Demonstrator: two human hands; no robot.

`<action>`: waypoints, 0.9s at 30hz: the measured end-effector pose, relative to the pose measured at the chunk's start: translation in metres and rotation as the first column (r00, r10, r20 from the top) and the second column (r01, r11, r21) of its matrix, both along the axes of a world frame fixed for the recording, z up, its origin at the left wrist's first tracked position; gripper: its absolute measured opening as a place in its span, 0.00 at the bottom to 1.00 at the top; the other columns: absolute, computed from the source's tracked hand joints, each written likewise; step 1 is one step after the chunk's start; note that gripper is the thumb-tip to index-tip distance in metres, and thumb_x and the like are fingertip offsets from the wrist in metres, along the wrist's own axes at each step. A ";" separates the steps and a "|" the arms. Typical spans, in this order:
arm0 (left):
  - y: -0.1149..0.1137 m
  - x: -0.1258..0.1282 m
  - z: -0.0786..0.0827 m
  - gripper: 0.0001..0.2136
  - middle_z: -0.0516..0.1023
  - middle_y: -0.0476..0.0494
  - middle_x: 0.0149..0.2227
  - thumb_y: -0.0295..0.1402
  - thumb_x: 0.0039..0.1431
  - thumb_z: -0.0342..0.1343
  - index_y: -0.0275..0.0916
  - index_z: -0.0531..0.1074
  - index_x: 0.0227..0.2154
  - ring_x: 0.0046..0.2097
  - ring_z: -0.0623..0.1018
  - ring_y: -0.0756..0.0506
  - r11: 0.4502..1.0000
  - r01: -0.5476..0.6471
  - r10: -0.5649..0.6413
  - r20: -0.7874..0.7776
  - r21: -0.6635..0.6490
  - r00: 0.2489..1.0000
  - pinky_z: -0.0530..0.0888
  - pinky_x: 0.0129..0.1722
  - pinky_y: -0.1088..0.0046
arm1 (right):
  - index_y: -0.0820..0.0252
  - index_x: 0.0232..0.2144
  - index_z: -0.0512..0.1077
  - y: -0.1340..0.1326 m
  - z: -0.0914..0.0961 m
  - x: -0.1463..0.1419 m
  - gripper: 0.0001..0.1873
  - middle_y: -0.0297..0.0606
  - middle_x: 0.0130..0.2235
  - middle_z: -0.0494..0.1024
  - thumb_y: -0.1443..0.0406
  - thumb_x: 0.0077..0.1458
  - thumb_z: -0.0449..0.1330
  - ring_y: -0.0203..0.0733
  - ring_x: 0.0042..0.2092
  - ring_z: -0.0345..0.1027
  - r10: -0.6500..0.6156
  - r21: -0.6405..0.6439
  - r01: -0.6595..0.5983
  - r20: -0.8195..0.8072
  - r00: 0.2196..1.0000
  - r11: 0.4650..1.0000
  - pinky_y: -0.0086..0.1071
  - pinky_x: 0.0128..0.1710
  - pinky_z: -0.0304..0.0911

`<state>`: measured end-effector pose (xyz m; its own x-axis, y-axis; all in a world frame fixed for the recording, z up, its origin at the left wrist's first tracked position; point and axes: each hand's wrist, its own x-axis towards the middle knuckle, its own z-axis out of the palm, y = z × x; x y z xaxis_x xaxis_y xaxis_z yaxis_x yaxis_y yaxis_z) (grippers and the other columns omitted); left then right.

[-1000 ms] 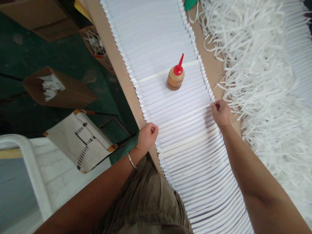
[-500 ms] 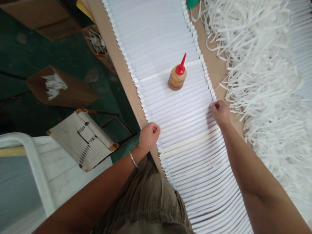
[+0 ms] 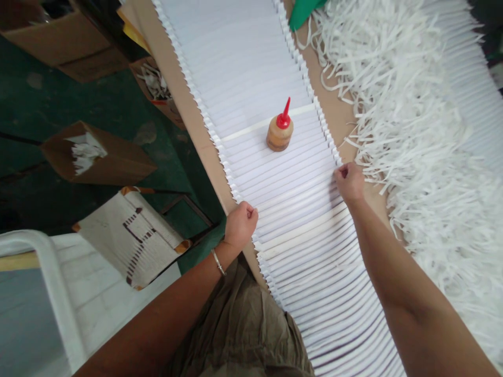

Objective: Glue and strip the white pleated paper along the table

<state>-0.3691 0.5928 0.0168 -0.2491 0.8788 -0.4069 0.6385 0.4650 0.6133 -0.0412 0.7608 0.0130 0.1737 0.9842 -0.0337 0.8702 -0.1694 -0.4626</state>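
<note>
A long row of overlapping white strips (image 3: 275, 173), with small folded ends along both sides, runs along the table. My left hand (image 3: 241, 224) is closed in a pinch at the row's left edge. At the right edge, my right hand (image 3: 349, 181) pinches the opposite end of what looks like the same white strip. The fingers hide most of the gripped ends. Beyond my hands, a squeeze bottle (image 3: 279, 137) with a red pointed nozzle and amber-brown contents stands upright on the strips.
Loose white ribbons (image 3: 408, 104) are heaped to the right. The tan table (image 3: 210, 162) has its edge on my left. Below it are a cardboard box (image 3: 106, 162) holding white scraps, a cloth-covered stool (image 3: 137, 238) and a white chair frame (image 3: 51, 272). Something green (image 3: 304, 11) lies at the top.
Both hands keep their pinch at the two edges, nearly still. The view has shifted slightly, so the bottle and table appear a little lower and further left.
</note>
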 end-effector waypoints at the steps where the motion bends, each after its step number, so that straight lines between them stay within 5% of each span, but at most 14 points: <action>1: -0.001 -0.002 -0.002 0.06 0.74 0.48 0.26 0.33 0.60 0.55 0.42 0.65 0.28 0.31 0.75 0.46 1.000 -0.018 0.018 0.024 0.018 1.000 0.69 0.35 0.72 | 0.54 0.32 0.67 -0.003 0.004 0.003 0.04 0.35 0.29 0.72 0.62 0.51 0.57 0.43 0.32 0.65 -0.048 0.037 0.049 -0.016 0.999 0.998 0.37 0.39 0.62; 5: -0.014 -0.019 -0.006 0.06 0.75 0.48 0.28 0.38 0.61 0.53 0.42 0.66 0.35 0.30 0.77 0.46 0.993 -0.103 0.092 0.170 0.061 0.981 0.71 0.32 0.73 | 0.58 0.38 0.69 -0.052 0.031 0.031 0.12 0.35 0.32 0.73 0.58 0.54 0.55 0.42 0.33 0.65 -0.202 0.136 0.217 -0.120 0.972 0.967 0.37 0.39 0.64; 10: -0.050 -0.055 0.002 0.12 0.74 0.50 0.25 0.44 0.59 0.52 0.41 0.65 0.39 0.26 0.76 0.46 0.994 -0.104 0.095 0.207 0.031 0.974 0.73 0.30 0.71 | 0.55 0.37 0.69 -0.202 0.061 0.068 0.18 0.38 0.33 0.75 0.48 0.56 0.56 0.45 0.35 0.68 -0.428 0.034 0.440 -0.168 0.888 0.898 0.39 0.40 0.65; 13: -0.070 -0.066 0.009 0.15 0.71 0.52 0.22 0.47 0.56 0.53 0.42 0.66 0.39 0.25 0.76 0.45 1.000 -0.029 0.026 0.226 0.010 0.974 0.72 0.29 0.70 | 0.54 0.32 0.69 -0.295 0.065 0.059 0.21 0.36 0.27 0.73 0.44 0.56 0.55 0.46 0.31 0.67 -0.564 -0.098 0.557 -0.204 0.800 0.825 0.39 0.35 0.64; 16: -0.081 -0.061 0.015 0.17 0.71 0.52 0.21 0.50 0.53 0.53 0.42 0.66 0.38 0.24 0.75 0.43 0.993 0.109 -0.091 0.287 -0.048 0.954 0.71 0.28 0.68 | 0.53 0.28 0.68 -0.353 0.058 0.027 0.22 0.33 0.21 0.69 0.43 0.55 0.54 0.44 0.25 0.65 -0.630 -0.180 0.605 -0.278 0.725 0.776 0.37 0.28 0.61; 22: -0.056 -0.028 0.034 0.18 0.70 0.52 0.19 0.52 0.52 0.52 0.43 0.69 0.36 0.23 0.73 0.41 0.853 0.517 -0.447 0.412 -0.068 0.794 0.71 0.29 0.64 | 0.53 0.28 0.68 -0.364 0.035 -0.044 0.17 0.33 0.23 0.73 0.48 0.58 0.55 0.43 0.27 0.69 -0.685 -0.218 0.671 -0.438 0.582 0.709 0.36 0.31 0.64; 27: -0.008 0.001 0.046 0.17 0.72 0.51 0.20 0.51 0.47 0.55 0.44 0.70 0.32 0.24 0.74 0.40 0.734 0.676 -0.582 0.449 -0.069 0.678 0.72 0.28 0.63 | 0.55 0.30 0.68 -0.356 0.026 -0.074 0.13 0.32 0.23 0.75 0.54 0.62 0.53 0.39 0.25 0.70 -0.705 -0.258 0.685 -0.484 0.519 0.682 0.32 0.29 0.64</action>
<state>-0.3683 0.5850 0.0629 0.5425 0.6473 -0.5354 0.5702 0.1843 0.8006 -0.1148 0.4048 0.0386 0.7466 0.5550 -0.3667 0.0983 -0.6372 -0.7644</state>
